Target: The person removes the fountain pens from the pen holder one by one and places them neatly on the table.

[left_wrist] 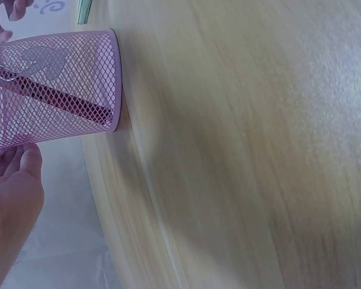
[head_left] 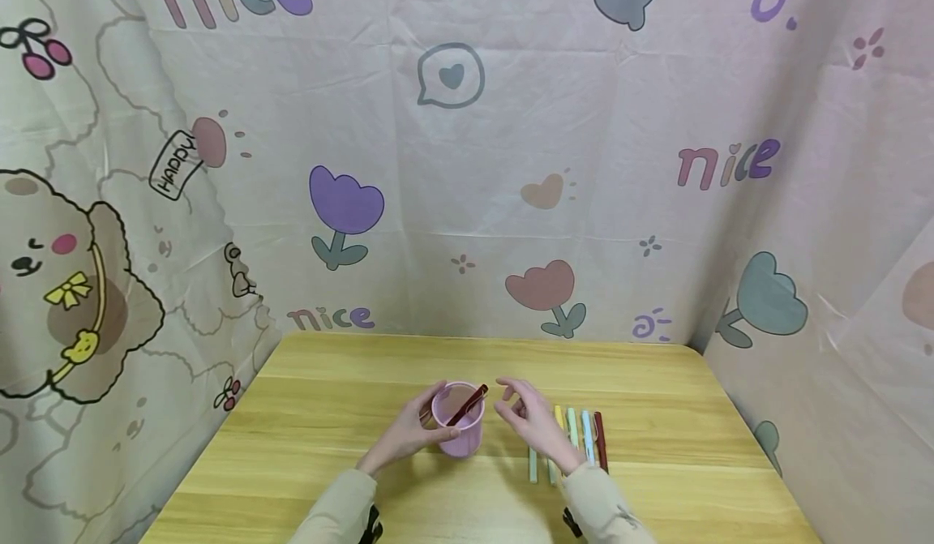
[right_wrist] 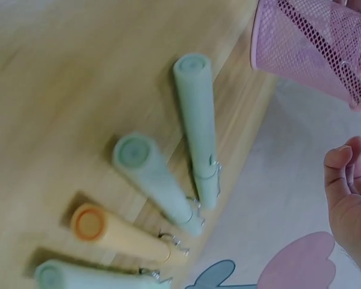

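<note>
A pink mesh pen cup [head_left: 461, 444] stands on the wooden table, and my left hand [head_left: 405, 433] grips its left side, thumb near the front of the rim. One dark red pen [head_left: 471, 402] leans inside, its upper end sticking out past the rim on the right. Through the mesh in the left wrist view, the same pen [left_wrist: 63, 102] slants down to the cup's base. My right hand [head_left: 538, 421] hovers just right of the cup with loosely bent fingers and nothing between them.
Right of the cup several pens lie in a loose row, partly behind my right forearm: light green [right_wrist: 197, 114], yellow-orange [right_wrist: 123, 233], light blue [head_left: 588, 439] and dark red [head_left: 601, 440]. A printed curtain [head_left: 452, 155] hangs behind the table [head_left: 328, 382] and along both sides.
</note>
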Action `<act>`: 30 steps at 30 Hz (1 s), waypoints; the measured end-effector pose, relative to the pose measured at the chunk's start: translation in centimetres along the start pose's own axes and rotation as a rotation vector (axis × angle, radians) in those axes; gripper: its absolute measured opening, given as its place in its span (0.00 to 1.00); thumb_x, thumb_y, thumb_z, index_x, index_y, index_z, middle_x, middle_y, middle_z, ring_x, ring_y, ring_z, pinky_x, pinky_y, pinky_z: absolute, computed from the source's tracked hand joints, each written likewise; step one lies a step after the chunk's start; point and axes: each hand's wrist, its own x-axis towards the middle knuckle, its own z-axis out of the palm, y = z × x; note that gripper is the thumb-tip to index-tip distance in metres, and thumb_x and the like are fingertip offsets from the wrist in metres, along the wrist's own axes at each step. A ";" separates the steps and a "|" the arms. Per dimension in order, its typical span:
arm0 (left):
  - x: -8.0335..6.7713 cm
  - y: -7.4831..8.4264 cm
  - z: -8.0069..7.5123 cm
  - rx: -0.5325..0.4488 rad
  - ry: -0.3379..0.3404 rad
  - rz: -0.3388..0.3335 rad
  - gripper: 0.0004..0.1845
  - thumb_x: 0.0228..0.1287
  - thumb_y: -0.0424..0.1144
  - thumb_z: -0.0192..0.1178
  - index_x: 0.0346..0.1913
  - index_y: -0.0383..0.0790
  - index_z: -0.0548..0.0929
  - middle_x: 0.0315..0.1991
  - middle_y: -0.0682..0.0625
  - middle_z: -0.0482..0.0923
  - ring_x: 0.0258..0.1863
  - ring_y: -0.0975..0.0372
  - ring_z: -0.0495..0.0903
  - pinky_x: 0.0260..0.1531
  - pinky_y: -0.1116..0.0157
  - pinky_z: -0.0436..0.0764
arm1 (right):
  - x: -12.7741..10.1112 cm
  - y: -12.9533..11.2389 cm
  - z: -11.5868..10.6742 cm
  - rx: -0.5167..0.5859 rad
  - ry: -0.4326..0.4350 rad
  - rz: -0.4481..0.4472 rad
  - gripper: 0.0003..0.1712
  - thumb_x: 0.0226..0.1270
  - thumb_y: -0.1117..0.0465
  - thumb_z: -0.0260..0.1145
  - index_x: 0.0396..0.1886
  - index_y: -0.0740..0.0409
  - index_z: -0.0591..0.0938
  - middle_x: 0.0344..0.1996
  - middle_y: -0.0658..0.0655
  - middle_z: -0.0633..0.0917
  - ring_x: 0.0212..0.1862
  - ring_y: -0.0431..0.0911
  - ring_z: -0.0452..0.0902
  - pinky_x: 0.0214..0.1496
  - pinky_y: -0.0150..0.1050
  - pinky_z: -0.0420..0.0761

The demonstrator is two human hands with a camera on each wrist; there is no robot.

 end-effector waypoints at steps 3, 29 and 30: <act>0.0 0.1 0.0 -0.009 -0.007 0.004 0.51 0.59 0.38 0.73 0.77 0.24 0.52 0.75 0.26 0.57 0.73 0.34 0.63 0.74 0.42 0.64 | 0.3 -0.1 0.5 -0.005 -0.011 -0.056 0.26 0.70 0.62 0.66 0.63 0.70 0.74 0.39 0.59 0.79 0.26 0.31 0.72 0.22 0.27 0.80; 0.0 -0.2 0.1 -0.001 0.005 0.000 0.52 0.59 0.40 0.74 0.77 0.25 0.52 0.75 0.26 0.58 0.73 0.34 0.63 0.74 0.40 0.64 | 1.6 -1.2 1.9 -0.035 -0.078 0.063 0.12 0.68 0.64 0.68 0.49 0.61 0.82 0.33 0.55 0.80 0.30 0.41 0.75 0.29 0.24 0.79; 0.0 -0.2 0.1 -0.003 0.005 0.000 0.52 0.59 0.40 0.73 0.77 0.25 0.52 0.75 0.27 0.58 0.73 0.34 0.63 0.74 0.40 0.64 | 1.6 -1.2 1.9 -0.036 -0.076 0.062 0.12 0.67 0.64 0.68 0.49 0.60 0.82 0.33 0.54 0.80 0.30 0.40 0.75 0.29 0.24 0.78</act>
